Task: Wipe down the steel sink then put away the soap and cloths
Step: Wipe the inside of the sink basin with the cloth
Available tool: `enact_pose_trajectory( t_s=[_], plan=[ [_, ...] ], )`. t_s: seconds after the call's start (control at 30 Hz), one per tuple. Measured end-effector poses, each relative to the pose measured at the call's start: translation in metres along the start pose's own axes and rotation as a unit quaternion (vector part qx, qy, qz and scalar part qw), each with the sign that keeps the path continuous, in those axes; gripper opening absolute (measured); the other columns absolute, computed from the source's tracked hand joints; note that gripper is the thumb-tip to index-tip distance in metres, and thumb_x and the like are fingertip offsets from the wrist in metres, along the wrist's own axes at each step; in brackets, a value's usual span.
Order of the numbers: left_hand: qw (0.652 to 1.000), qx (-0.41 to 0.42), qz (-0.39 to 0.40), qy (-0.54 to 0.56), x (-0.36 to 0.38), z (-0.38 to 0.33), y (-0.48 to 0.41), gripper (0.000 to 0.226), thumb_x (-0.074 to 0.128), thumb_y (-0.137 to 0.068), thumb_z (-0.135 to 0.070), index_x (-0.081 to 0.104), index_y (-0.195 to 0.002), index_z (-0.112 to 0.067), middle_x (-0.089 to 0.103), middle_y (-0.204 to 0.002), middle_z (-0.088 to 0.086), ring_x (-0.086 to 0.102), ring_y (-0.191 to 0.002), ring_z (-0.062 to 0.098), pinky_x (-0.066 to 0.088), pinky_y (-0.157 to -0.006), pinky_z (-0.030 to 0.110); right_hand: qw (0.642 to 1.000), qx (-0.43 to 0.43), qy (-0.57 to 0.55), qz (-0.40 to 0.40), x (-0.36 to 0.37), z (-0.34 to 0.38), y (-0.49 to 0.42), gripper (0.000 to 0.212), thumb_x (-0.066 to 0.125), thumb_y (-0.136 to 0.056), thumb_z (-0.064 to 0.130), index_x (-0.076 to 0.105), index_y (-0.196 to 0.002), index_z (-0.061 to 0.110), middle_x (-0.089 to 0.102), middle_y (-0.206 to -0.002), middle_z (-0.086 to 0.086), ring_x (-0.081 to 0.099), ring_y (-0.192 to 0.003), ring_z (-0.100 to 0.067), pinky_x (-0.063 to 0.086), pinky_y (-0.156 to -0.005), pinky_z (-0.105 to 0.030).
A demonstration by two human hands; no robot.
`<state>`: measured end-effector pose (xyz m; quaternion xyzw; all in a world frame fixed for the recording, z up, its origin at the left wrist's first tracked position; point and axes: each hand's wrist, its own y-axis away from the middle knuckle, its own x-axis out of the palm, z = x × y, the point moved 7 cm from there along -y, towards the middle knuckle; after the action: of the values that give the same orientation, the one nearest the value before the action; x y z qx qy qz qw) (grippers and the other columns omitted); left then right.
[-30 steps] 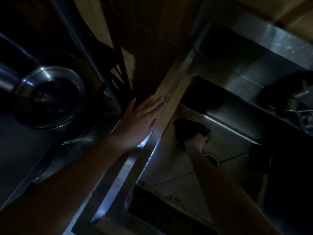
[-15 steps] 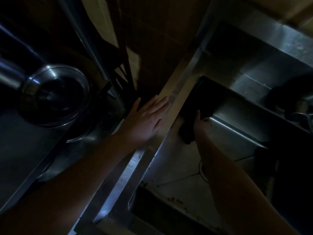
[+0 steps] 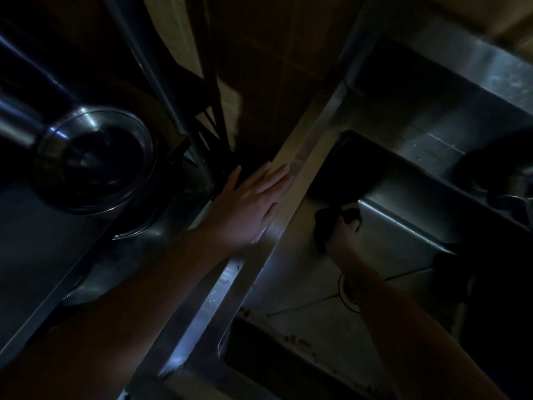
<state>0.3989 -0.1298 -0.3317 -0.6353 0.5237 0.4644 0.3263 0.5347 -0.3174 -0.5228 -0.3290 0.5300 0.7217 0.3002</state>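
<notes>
The scene is very dim. A steel sink (image 3: 291, 180) runs diagonally through the view, its basin floor lit faintly. My left hand (image 3: 251, 206) lies flat with straight fingers on the sink's left rim. Inside the basin, my right hand (image 3: 341, 236) grips a dark cloth (image 3: 326, 223) and presses it against the basin floor near the far left corner. The round drain (image 3: 347, 293) shows partly beside my right forearm. No soap can be made out in the dark.
A steel pot with a glass lid (image 3: 95, 160) stands on the counter to the left. Dark rack bars (image 3: 207, 122) rise behind my left hand. At the right edge sits a dark shape by the faucet area (image 3: 501, 180). Brown crumbs (image 3: 297, 340) lie at the basin's near edge.
My right hand with the cloth moved from near the drain up to the far left corner, then drew back a little along the basin floor. My left hand stayed on the rim.
</notes>
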Motion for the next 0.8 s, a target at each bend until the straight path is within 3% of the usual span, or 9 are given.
enact_pose_trajectory(
  t_s=[0.13, 0.37, 0.47, 0.6, 0.8],
  plan=[
    [1.000, 0.001, -0.008, -0.009, -0.001, -0.001, 0.000, 0.052, 0.042, -0.095, -0.024, 0.027, -0.145, -0.026, 0.018, -0.155, -0.011, 0.015, -0.143, 0.013, 0.015, -0.111, 0.050, 1.000, 0.025, 0.008, 0.007, 0.003, -0.022, 0.017, 0.056, 0.057, -0.088, 0.008, 0.035, -0.140, 0.009, 0.020, -0.146, -0.025, 0.047, -0.120, -0.045, 0.045, -0.097, -0.042],
    [1.000, 0.006, -0.016, -0.009, -0.003, -0.002, -0.001, 0.052, 0.046, -0.094, -0.021, 0.032, -0.144, -0.023, 0.025, -0.153, -0.008, 0.023, -0.141, 0.018, 0.020, -0.109, 0.053, 0.999, 0.020, -0.013, 0.037, 0.016, -0.046, 0.031, 0.062, 0.062, -0.087, 0.015, 0.035, -0.143, 0.012, 0.024, -0.147, -0.024, 0.043, -0.125, -0.041, 0.042, -0.100, -0.040],
    [1.000, 0.003, -0.007, -0.010, -0.001, -0.002, -0.001, 0.052, 0.045, -0.095, -0.022, 0.030, -0.144, -0.024, 0.021, -0.154, -0.010, 0.019, -0.142, 0.017, 0.018, -0.109, 0.051, 0.998, 0.048, -0.012, 0.032, 0.020, -0.052, 0.039, 0.063, 0.060, -0.087, 0.010, 0.032, -0.144, 0.013, 0.017, -0.150, -0.022, 0.043, -0.127, -0.042, 0.045, -0.099, -0.042],
    [1.000, -0.001, -0.005, -0.016, -0.001, -0.001, -0.001, 0.051, 0.043, -0.095, -0.023, 0.030, -0.144, -0.025, 0.021, -0.154, -0.011, 0.018, -0.143, 0.016, 0.018, -0.110, 0.051, 0.996, 0.074, -0.050, 0.011, 0.026, -0.047, 0.049, 0.073, 0.068, -0.084, 0.021, 0.030, -0.146, 0.016, 0.014, -0.150, -0.019, 0.038, -0.131, -0.043, 0.044, -0.102, -0.047],
    [1.000, -0.004, -0.002, -0.018, 0.000, -0.001, -0.002, 0.052, 0.044, -0.094, -0.022, 0.030, -0.144, -0.024, 0.021, -0.154, -0.010, 0.019, -0.143, 0.017, 0.018, -0.110, 0.051, 0.998, -0.022, -0.062, -0.022, 0.040, -0.010, 0.066, 0.063, 0.066, -0.083, 0.030, 0.043, -0.140, 0.015, 0.025, -0.147, -0.015, 0.041, -0.127, -0.038, 0.042, -0.101, -0.041]
  ],
)
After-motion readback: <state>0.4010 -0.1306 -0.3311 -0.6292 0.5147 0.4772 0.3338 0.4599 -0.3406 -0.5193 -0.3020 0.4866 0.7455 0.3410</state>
